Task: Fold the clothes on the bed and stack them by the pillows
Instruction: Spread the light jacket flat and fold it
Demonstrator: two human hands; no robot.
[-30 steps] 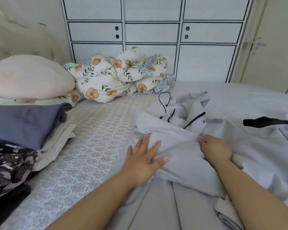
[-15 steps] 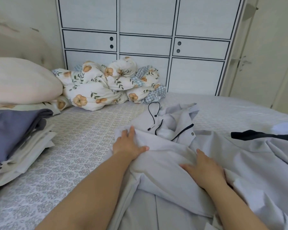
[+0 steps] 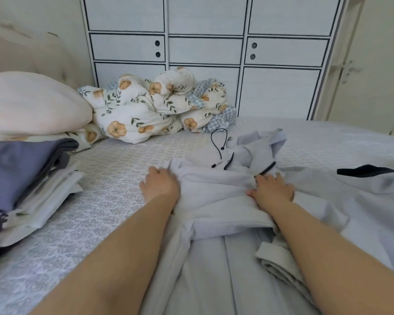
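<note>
Hands: left (image 3: 160, 186), right (image 3: 273, 190), gripping grey garment (image 3: 216, 196).

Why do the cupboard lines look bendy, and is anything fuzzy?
Head view: the wide lens bows the cupboard lines and stretches the arms at the bottom; the left hand and right hand look slightly smeared on the pale garment; the light is soft and even, with no glare.
</note>
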